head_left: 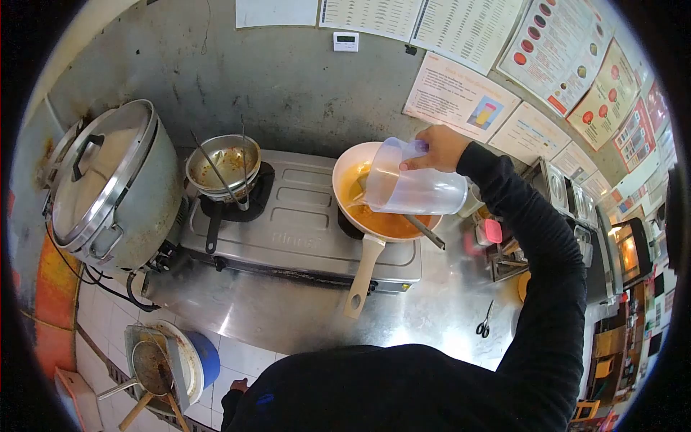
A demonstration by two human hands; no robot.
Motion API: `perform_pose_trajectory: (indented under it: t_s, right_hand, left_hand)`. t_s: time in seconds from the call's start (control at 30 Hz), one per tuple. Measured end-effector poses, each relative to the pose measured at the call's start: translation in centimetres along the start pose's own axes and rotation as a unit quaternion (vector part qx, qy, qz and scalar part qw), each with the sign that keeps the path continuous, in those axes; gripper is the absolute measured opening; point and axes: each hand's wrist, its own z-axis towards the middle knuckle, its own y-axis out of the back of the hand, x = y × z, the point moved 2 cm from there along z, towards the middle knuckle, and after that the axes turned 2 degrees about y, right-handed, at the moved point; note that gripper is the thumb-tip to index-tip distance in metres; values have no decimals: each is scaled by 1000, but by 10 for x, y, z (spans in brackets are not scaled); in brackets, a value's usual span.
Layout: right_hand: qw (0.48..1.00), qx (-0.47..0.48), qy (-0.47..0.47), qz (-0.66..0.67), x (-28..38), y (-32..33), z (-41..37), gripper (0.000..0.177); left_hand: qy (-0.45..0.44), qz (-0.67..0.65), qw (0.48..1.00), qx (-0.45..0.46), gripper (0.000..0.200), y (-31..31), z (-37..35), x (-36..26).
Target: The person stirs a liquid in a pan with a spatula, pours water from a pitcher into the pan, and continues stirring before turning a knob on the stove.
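My right hand (440,149) grips a clear plastic jug (414,183) by its handle side. The jug is tipped to the left over a frying pan (356,153), and a stream of liquid seems to run from its lip. Orange sauce (350,185) covers the pan's bottom. A metal utensil (426,232) rests in the pan, its handle sticking out over the rim at the lower right. The pan's pale handle (365,277) points toward me. Low beside my body, only a small part of my left hand (239,385) shows; its fingers cannot be made out.
The pan sits on a two-burner gas stove (299,241). On its left burner stands a metal bowl (224,164) with tongs. A large lidded cooker (119,187) is further left. Scissors (484,322) lie on the steel counter. Below left, a strainer (152,367) tops a blue bucket (203,358).
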Motion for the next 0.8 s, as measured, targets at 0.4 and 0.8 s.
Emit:
perform_pose_trajectory:
  t_s: [0.4, 0.8]
  right_hand:
    - [988, 75, 8, -132, -23, 16, -28, 60]
    - [964, -46, 76, -251, -23, -16, -43, 39]
  left_hand:
    - [-43, -127, 990, -48, 34, 26, 28, -26]
    - [-90, 25, 991, -100, 26, 30, 16, -21]
